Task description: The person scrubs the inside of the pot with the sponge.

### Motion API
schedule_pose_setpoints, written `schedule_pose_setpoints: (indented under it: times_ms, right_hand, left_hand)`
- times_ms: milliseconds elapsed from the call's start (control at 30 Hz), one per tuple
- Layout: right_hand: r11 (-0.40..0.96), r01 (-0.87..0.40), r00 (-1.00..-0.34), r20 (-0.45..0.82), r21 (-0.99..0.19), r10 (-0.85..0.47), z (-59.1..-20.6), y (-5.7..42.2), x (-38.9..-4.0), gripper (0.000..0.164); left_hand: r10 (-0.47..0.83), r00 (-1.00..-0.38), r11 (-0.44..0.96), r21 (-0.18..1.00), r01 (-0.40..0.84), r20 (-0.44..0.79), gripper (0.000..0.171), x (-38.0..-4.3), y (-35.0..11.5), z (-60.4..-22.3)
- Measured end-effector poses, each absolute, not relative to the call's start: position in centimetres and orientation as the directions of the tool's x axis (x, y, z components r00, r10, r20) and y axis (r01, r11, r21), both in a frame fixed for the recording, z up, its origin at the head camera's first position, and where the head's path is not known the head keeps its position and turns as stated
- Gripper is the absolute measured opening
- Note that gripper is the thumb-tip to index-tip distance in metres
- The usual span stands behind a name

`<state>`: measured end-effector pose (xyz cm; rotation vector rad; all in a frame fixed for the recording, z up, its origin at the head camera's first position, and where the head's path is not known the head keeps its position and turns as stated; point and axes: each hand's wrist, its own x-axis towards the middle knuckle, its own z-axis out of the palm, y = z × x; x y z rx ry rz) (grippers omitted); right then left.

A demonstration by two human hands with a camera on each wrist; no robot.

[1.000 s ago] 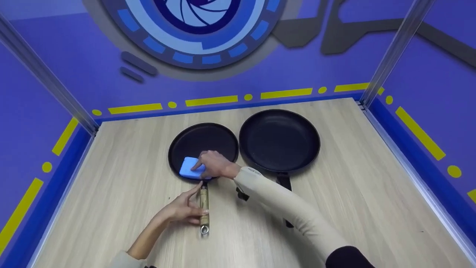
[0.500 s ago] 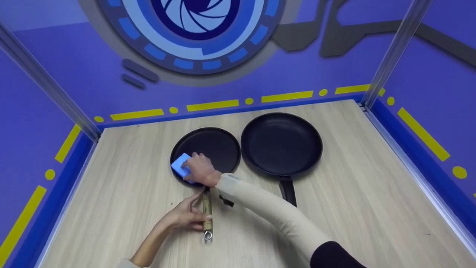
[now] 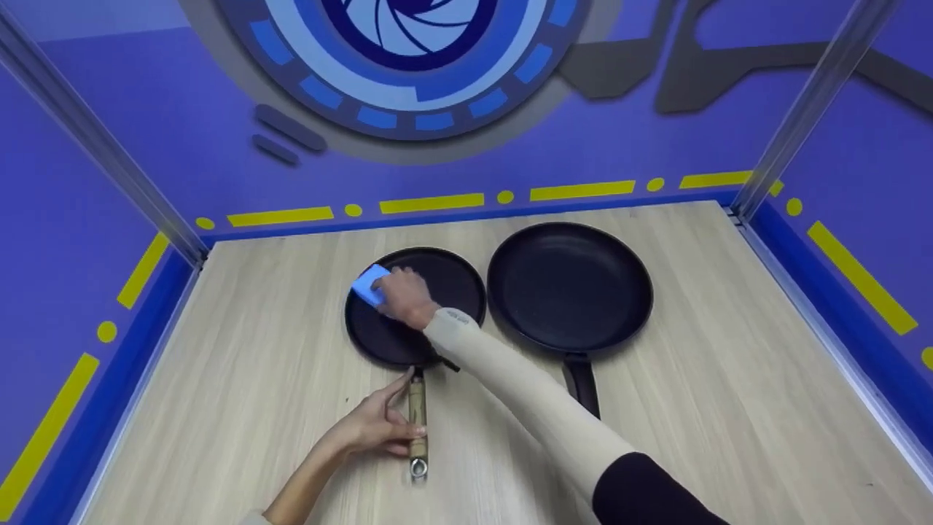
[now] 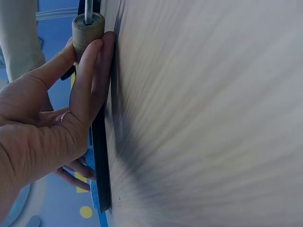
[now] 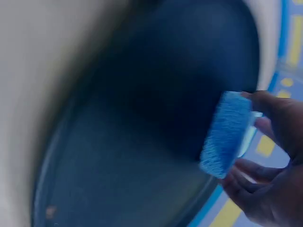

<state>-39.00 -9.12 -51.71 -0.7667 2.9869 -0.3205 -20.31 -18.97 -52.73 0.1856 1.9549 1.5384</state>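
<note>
A flat black pan (image 3: 430,335) with a wood-coloured handle (image 3: 417,408) lies on the table. My left hand (image 3: 375,423) grips that handle from its left side; in the left wrist view, the thumb and fingers (image 4: 87,71) lie round its wooden end. A blue sponge (image 3: 370,284) is at the pan's upper-left rim, and my right hand (image 3: 406,295) holds it there. From the right wrist, the sponge (image 5: 226,135) shows pinched between thumb and fingers, its face toward the dark pan surface (image 5: 128,123).
Just right of the flat pan stands a larger, deeper frying pan (image 3: 568,288), its black handle (image 3: 583,383) toward me and partly behind my right sleeve (image 3: 525,394). Blue-purple panels (image 3: 452,175) border the wooden table (image 3: 729,379) at the back and sides.
My right hand has swept the sponge leftward and then away from me, from the pan's near edge to its upper-left rim. The left hand keeps its hold on the handle.
</note>
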Motion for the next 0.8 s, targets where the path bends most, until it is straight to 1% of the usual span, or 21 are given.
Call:
schedule_pose_setpoints:
  times_ms: [100, 167, 233, 333, 567, 800]
  right_hand:
    - [0.856, -0.487, -0.87, 0.016, -0.172, -0.492, -52.3, -8.4, -39.8, 0.041]
    - [0.84, -0.519, -0.853, 0.024, -0.159, -0.522, -52.7, -8.2, -40.1, 0.041]
    - [0.825, -0.549, -0.835, 0.043, -0.136, -0.548, -52.7, -8.0, -40.4, 0.041]
    - [0.827, -0.549, -0.835, 0.068, -0.119, -0.545, -52.4, -7.7, -40.8, 0.041]
    - [0.91, -0.406, -0.912, 0.106, -0.085, -0.397, -52.5, -5.0, -41.5, 0.036]
    - [0.936, -0.341, -0.939, 0.09, -0.09, -0.333, -52.5, -2.5, -41.3, 0.028]
  left_hand:
    - [0.478, -0.788, 0.305, 0.915, -0.266, -0.388, 0.11, -19.9, -18.7, -52.7]
    - [0.475, -0.789, 0.308, 0.913, -0.266, -0.39, 0.11, -19.9, -18.7, -52.6]
    - [0.468, -0.792, 0.316, 0.912, -0.263, -0.391, 0.11, -20.2, -18.9, -52.4]
    - [0.468, -0.792, 0.319, 0.911, -0.261, -0.391, 0.109, -20.8, -19.0, -52.1]
    - [0.486, -0.779, 0.308, 0.912, -0.271, -0.396, 0.108, -21.0, -19.1, -52.2]
    - [0.478, -0.781, 0.333, 0.906, -0.261, -0.401, 0.107, -20.7, -19.4, -52.4]
